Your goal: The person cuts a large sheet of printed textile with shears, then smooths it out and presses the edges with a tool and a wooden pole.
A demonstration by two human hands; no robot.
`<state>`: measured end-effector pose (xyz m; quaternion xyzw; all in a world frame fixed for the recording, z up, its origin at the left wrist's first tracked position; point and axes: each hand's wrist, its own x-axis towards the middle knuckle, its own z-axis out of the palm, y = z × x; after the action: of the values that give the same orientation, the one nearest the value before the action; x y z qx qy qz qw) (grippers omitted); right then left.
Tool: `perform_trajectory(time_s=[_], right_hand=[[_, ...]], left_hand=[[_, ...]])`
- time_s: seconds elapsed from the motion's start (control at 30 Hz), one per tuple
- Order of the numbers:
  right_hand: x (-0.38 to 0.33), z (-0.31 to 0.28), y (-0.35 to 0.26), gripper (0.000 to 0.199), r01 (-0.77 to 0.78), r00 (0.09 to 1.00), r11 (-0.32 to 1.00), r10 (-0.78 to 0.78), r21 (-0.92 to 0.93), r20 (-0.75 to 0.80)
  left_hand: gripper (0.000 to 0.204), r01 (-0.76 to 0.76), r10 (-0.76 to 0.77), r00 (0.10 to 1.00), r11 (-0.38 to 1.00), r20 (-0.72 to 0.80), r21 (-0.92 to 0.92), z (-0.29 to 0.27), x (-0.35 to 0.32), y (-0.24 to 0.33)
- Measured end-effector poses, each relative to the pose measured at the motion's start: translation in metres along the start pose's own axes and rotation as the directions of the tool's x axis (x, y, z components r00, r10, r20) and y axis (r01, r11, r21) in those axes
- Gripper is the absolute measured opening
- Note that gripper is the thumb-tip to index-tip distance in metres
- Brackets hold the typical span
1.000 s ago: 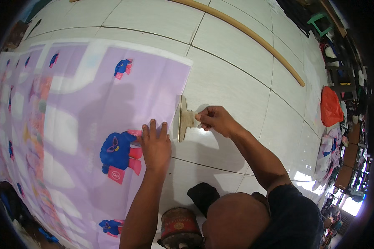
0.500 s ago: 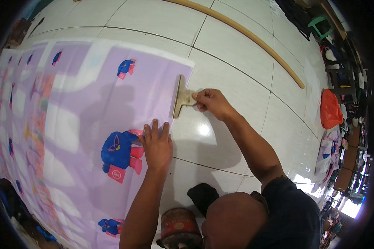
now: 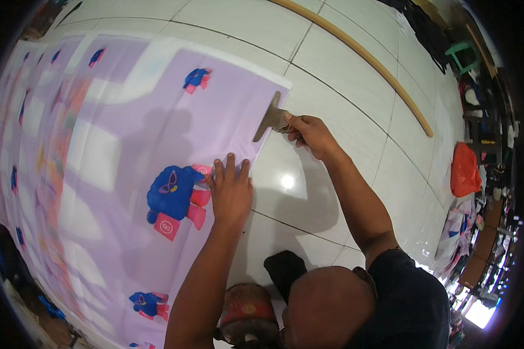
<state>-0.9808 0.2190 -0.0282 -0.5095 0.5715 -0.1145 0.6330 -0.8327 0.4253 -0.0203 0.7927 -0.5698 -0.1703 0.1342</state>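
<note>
Left hand: we press our left hand (image 3: 230, 192) flat, fingers spread and holding nothing, on the right edge of the cloth at the centre of the frame
Right hand: our right hand (image 3: 310, 131) is closed around the handle of the scraper, above and to the right of the left hand
Scraper: the flat, wide-bladed scraper (image 3: 269, 116) lies along the cloth's right edge in the upper middle, its blade touching the fabric
Cloth: the lilac printed cloth (image 3: 116, 163) covers the left half of the frame, spread flat on the floor, with blue and pink cartoon figures; one figure sits just left of our left hand
Floor: pale glossy floor tiles (image 3: 332, 75) fill the upper right, with a bright glare spot just right of the left hand
Pole: a long curved wooden pole (image 3: 367, 58) lies across the tiles at upper right, well apart from the hands
Bag: an orange-red bag (image 3: 464, 170) lies at the right edge
Round object: a red and brown round object (image 3: 247, 308) sits at the bottom centre, beside our left forearm
</note>
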Motion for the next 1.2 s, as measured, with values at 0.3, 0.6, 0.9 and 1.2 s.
perform_trajectory(time_s=[0.3, 0.6, 0.9, 1.2], right_hand=[[-0.014, -0.009, 0.011, 0.052, 0.346, 0.863, 0.738, -0.492, -0.579, -0.112], [-0.139, 0.115, -0.049, 0.041, 0.873, 0.482, 0.159, -0.424, -0.46, 0.767], [-0.228, 0.262, -0.112, 0.055, 0.862, 0.378, -0.428, 0.187, -0.271, 0.907], [-0.212, 0.393, 0.052, 0.084, 0.811, 0.458, -0.284, -0.237, -0.512, 0.857]], left_hand=[[0.041, 0.052, -0.049, 0.989, 0.999, -0.141, 0.014, -0.133, -0.11, -0.156], [0.05, 0.679, -0.679, 0.734, 0.731, -0.022, 0.07, -0.157, -0.51, -0.237], [0.068, 0.818, -0.803, 0.549, 0.573, -0.232, -0.047, -0.078, -0.592, -0.247], [0.078, 0.872, -0.858, 0.49, 0.483, -0.157, 0.081, -0.064, -0.563, -0.276]])
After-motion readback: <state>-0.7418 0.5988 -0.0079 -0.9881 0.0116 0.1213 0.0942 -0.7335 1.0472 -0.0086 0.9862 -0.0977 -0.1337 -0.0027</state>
